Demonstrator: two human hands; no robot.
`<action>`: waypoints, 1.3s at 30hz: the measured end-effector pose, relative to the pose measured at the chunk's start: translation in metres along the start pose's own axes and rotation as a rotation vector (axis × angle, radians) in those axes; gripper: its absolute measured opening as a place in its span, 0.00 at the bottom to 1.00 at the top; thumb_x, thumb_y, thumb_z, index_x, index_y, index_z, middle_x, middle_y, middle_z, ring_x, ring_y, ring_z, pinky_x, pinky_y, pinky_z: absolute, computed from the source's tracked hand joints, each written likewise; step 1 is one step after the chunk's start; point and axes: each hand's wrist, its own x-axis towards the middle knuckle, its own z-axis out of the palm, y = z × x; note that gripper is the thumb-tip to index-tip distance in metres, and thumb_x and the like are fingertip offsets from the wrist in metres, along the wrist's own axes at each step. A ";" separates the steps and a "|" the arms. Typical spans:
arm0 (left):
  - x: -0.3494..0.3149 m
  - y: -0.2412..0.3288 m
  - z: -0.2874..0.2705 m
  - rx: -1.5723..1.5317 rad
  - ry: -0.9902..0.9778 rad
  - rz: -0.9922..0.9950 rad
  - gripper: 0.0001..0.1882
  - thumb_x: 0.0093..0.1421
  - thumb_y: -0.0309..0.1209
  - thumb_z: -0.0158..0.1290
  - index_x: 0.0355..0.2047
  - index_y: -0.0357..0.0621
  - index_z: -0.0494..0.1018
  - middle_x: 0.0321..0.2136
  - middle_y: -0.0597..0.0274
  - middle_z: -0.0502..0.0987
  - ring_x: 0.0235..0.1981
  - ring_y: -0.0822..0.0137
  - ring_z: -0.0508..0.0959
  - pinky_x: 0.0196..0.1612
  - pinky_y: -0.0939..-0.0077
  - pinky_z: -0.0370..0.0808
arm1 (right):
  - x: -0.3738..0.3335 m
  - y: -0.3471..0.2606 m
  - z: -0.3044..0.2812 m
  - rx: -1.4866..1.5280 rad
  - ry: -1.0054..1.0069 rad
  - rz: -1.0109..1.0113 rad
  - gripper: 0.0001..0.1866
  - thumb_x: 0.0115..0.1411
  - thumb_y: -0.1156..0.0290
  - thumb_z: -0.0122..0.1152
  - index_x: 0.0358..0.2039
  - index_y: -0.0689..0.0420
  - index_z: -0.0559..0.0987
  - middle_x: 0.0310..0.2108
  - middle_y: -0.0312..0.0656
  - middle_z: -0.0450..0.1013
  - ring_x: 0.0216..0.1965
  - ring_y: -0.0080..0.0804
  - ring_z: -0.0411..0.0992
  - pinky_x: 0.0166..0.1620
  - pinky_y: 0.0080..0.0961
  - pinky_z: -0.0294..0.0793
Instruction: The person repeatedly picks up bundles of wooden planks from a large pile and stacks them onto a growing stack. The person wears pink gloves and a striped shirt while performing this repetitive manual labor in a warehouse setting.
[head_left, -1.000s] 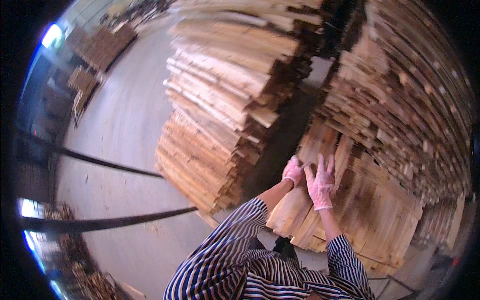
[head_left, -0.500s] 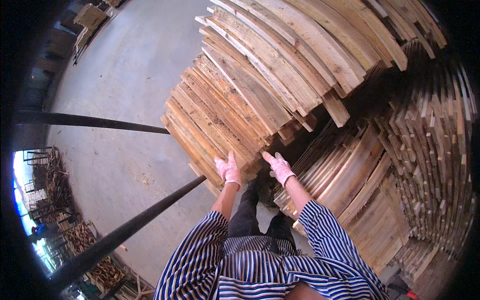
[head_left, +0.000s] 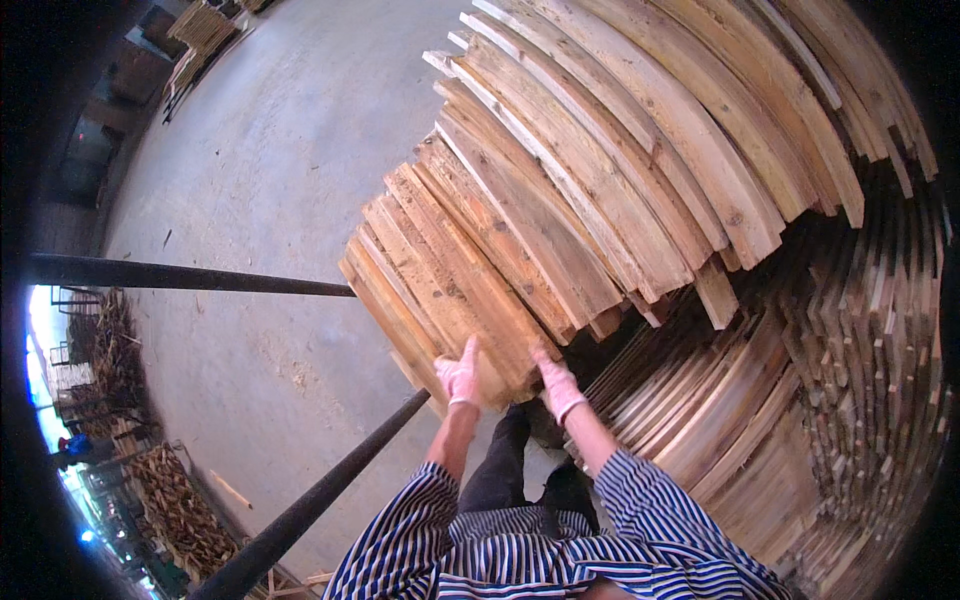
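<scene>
Left hand (head_left: 460, 378), gloved in pinkish white, just below centre toward 6 o'clock: forefinger extended to 12, thumb toward 10, laid at the near end of the boards (head_left: 455, 285). Right hand (head_left: 560, 385), same glove, at 4 to 5 o'clock, at the boards' lower right corner, a finger pointing to 11. Blur there; cannot tell whether either closes on a board.

Boards lie at centre, at the low end of a long stack (head_left: 620, 140) rising toward 1 o'clock. Long axis of the boards 11 to 5, near ends aimed at 5, between and just above the hands. Higher up the same stack, lengths run about 10 to 4 and look bowed in the fisheye view.

Count: two hands, two striped sleeves (head_left: 400, 520), two dark trouser legs (head_left: 497, 460). Two dark poles (head_left: 190, 274), one from 9 o'clock, one from 7, both reaching in toward the stack. One lower pile (head_left: 700, 425) at 4, one wall of timber ends (head_left: 865, 370) at 3. One loose strip (head_left: 231, 489) on the grey floor (head_left: 250, 180) at 8. Boards overlap too closely for a sure count.
</scene>
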 end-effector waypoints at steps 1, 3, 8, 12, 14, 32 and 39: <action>-0.015 0.025 -0.003 -0.173 -0.124 -0.069 0.44 0.49 0.57 0.67 0.51 0.32 0.66 0.47 0.44 0.75 0.45 0.54 0.76 0.50 0.62 0.73 | -0.025 -0.010 -0.004 0.030 0.137 0.022 0.53 0.53 0.33 0.63 0.69 0.57 0.60 0.66 0.46 0.63 0.67 0.38 0.58 0.67 0.39 0.57; 0.004 0.013 -0.031 -0.362 -0.158 -0.099 0.38 0.55 0.57 0.63 0.49 0.34 0.68 0.43 0.52 0.75 0.41 0.62 0.74 0.46 0.67 0.73 | -0.082 -0.027 0.033 -0.216 0.209 -0.040 0.63 0.43 0.19 0.57 0.62 0.66 0.68 0.62 0.54 0.66 0.63 0.43 0.63 0.64 0.32 0.62; 0.043 0.024 -0.093 -0.844 -0.656 -0.170 0.32 0.64 0.49 0.57 0.58 0.35 0.70 0.50 0.59 0.76 0.49 0.66 0.76 0.54 0.69 0.72 | 0.002 0.022 -0.001 -0.353 -0.514 -0.491 0.22 0.72 0.55 0.45 0.58 0.54 0.73 0.54 0.42 0.74 0.52 0.35 0.72 0.59 0.34 0.70; 0.014 0.030 -0.061 -0.858 -0.737 -0.094 0.31 0.64 0.48 0.57 0.58 0.35 0.70 0.52 0.57 0.75 0.51 0.65 0.76 0.57 0.68 0.72 | 0.013 -0.078 0.033 -0.026 -0.549 -0.090 0.22 0.66 0.59 0.60 0.55 0.60 0.78 0.52 0.39 0.76 0.51 0.27 0.75 0.56 0.30 0.75; 0.020 0.000 -0.071 -0.823 -0.833 -0.141 0.33 0.65 0.48 0.55 0.62 0.38 0.65 0.55 0.56 0.74 0.54 0.61 0.76 0.58 0.63 0.73 | -0.030 -0.100 0.043 -0.085 -0.592 -0.030 0.24 0.65 0.59 0.61 0.56 0.60 0.77 0.55 0.39 0.75 0.52 0.26 0.74 0.56 0.31 0.76; -0.091 0.011 -0.069 -1.200 -1.058 -0.011 0.29 0.51 0.42 0.61 0.52 0.45 0.73 0.47 0.57 0.77 0.49 0.56 0.76 0.56 0.54 0.73 | -0.254 -0.109 -0.059 -1.024 -0.196 -0.407 0.60 0.43 0.44 0.78 0.67 0.65 0.56 0.55 0.54 0.72 0.56 0.40 0.71 0.57 0.31 0.71; -0.236 0.073 -0.078 -1.017 -1.277 0.421 0.40 0.47 0.40 0.61 0.60 0.35 0.65 0.52 0.50 0.73 0.52 0.49 0.75 0.54 0.51 0.76 | -0.391 -0.091 -0.169 -0.530 -0.196 -0.826 0.58 0.40 0.51 0.81 0.66 0.61 0.58 0.59 0.50 0.67 0.60 0.35 0.65 0.62 0.32 0.67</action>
